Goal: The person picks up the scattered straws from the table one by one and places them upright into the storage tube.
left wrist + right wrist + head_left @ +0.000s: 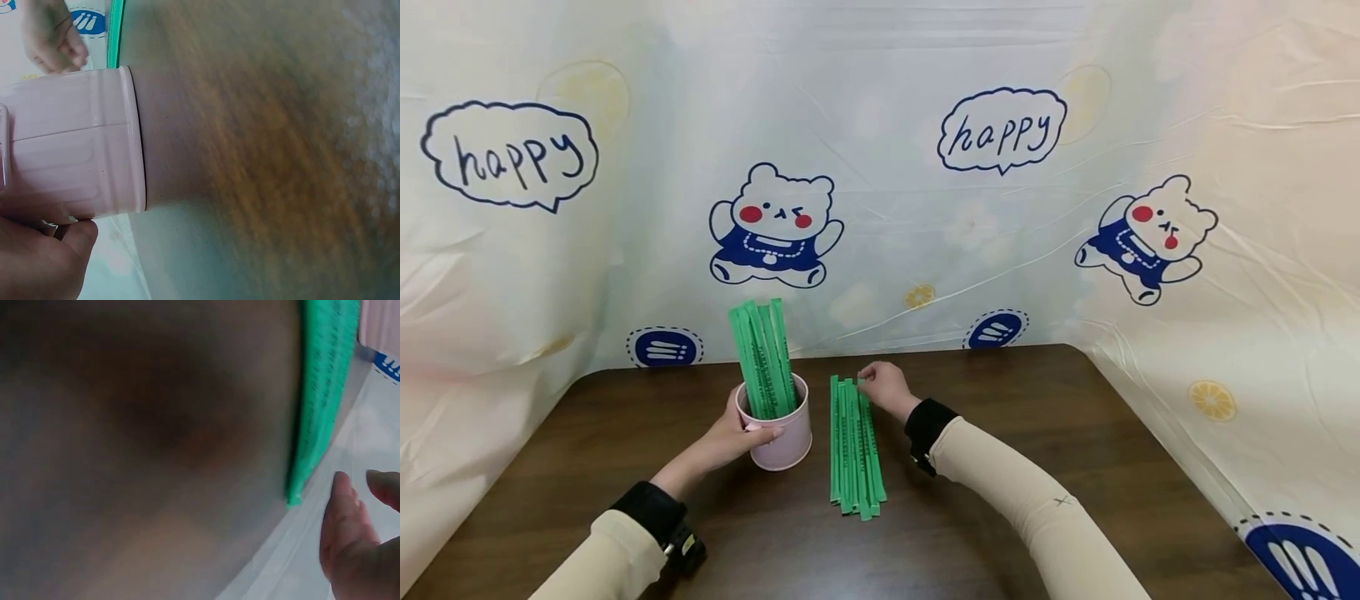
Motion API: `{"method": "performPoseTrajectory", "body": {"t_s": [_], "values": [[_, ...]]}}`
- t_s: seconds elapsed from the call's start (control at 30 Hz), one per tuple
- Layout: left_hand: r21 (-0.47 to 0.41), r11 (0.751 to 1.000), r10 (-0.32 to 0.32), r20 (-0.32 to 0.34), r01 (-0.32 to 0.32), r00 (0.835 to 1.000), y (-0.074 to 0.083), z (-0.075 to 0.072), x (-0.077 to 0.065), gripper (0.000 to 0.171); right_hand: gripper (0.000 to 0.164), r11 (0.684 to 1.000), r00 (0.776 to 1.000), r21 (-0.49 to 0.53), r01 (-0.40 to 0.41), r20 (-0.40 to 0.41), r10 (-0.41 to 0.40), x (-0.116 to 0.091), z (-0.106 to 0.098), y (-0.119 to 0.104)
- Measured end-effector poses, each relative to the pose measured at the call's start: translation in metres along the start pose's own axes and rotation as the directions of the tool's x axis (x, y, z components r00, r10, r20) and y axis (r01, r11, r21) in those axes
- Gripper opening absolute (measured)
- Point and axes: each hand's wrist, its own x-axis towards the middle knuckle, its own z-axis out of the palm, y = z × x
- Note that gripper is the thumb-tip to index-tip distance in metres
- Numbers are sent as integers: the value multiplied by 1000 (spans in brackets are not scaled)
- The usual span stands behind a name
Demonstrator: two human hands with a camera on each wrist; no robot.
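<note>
A pink metal bucket (782, 446) stands on the table, with several long green printed packets (763, 358) upright in it and leaning left. My left hand (730, 433) grips the bucket's left side, thumb across its front. In the left wrist view, that hand (44, 259) presses against the bucket wall (69, 144). A fanned pile of the same green packets (853, 450) lies right of the bucket. My right hand (886, 387) is at the pile's far end. In the right wrist view its thumb and fingers (350, 525) stand apart, just off the packet ends (319, 406), holding nothing visible.
The brown wooden table (970, 533) runs up to a pale printed cloth (895, 208) at the back and sides. Both wrists wear black bands (931, 429) with a small device.
</note>
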Motion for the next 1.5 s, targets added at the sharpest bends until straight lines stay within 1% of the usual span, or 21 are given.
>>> {"method": "performPoseTrajectory", "body": {"t_s": [0.1,0.17,0.2,0.33,0.4,0.43,0.53,0.57,0.63,0.67,0.87,0.93,1.0,1.07,1.1,1.17,1.23,1.3,1.4,1.43,1.5], "values": [[3,1000,-1,1,1,1000,0,0,-1,106,31,999,999,-23,-36,25,36,-3,2,6],[-1,1000,-4,-3,4,1000,1,1,-2,106,17,997,997,-40,-59,43,61,-4,4,8],[0,1000,-7,-4,7,1000,1,1,-2,106,3,996,996,-51,-67,56,70,-4,4,9],[5,1000,-18,-4,18,1000,2,0,-2,106,33,993,990,-66,-99,97,105,-6,5,9],[9,1000,-20,-1,20,1000,1,0,-2,106,37,992,988,-81,-100,112,109,-8,6,8],[11,1000,-17,1,17,1000,1,0,-2,106,31,992,989,-80,-99,104,107,-9,6,8],[12,1000,-12,0,12,1000,1,0,-2,107,5,990,989,-101,-97,101,108,-10,8,7],[12,1000,-12,1,12,1000,1,0,-2,107,13,990,989,-101,-99,99,109,-10,8,7],[14,1000,-11,-2,11,1000,2,0,-1,107,35,990,990,-95,-101,89,110,-11,9,6],[12,1000,-9,-3,9,1000,2,0,-1,107,38,990,989,-97,-105,90,114,-12,9,6],[-12,1000,18,-5,-18,1000,1,2,0,106,39,988,989,-88,-127,66,133,-13,10,8],[-16,1000,13,-5,-13,1000,2,2,0,106,38,987,988,-89,-135,62,140,-13,10,7],[-16,1000,2,-3,-2,1000,2,2,-1,107,36,986,988,-94,-135,58,141,-13,10,7],[-10,1000,-7,2,7,1000,2,1,-2,107,11,983,989,-134,-123,68,133,-12,11,6],[-7,1000,-11,4,11,1000,2,1,-2,107,15,981,990,-157,-111,72,123,-11,12,6],[-4,1000,-22,4,22,1000,2,0,-2,107,42,976,992,-203,-77,80,95,-10,13,6],[2,1000,-25,3,25,1000,2,0,-1,106,61,968,993,-246,-46,91,71,-9,15,6],[1,1000,-24,0,24,1000,1,0,-1,106,63,966,995,-254,-34,87,58,-8,16,5],[4,1000,-9,3,9,1000,0,0,0,106,63,969,993,-239,-60,80,81,-7,16,6],[5,1000,-6,4,5,1000,0,0,0,106,63,972,992,-224,-77,80,97,-7,16,6],[3,1000,-3,3,3,1000,-1,0,0,106,60,981,987,-149,-124,83,138,-8,15,8]]}}
